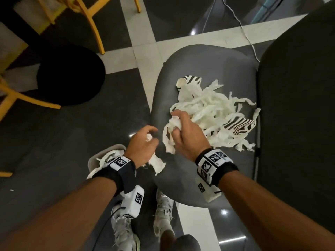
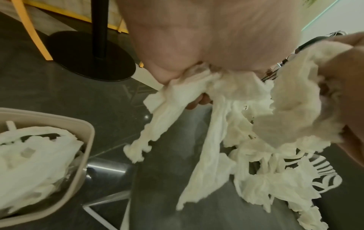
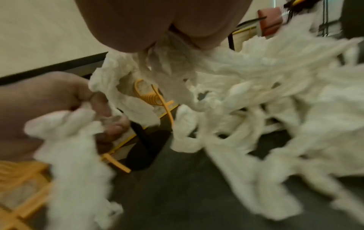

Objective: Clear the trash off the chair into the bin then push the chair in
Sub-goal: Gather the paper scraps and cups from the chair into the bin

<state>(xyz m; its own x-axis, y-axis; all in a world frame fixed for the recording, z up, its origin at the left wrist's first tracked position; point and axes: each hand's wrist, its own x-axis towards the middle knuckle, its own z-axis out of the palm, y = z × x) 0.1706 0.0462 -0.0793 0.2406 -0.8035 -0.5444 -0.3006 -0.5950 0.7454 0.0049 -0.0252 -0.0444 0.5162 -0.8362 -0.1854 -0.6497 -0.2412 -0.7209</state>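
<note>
mid-clearing here: left hand and right hand each clutch a wad of paper strips, most still heaped on the chair. next i'd say swing left, drop into bin, already part full.

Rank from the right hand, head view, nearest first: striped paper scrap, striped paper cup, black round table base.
From the right hand:
1. Striped paper scrap, on the chair seat, to its right.
2. Striped paper cup, at the seat's far side.
3. Black round table base, on the floor, far left.
</note>
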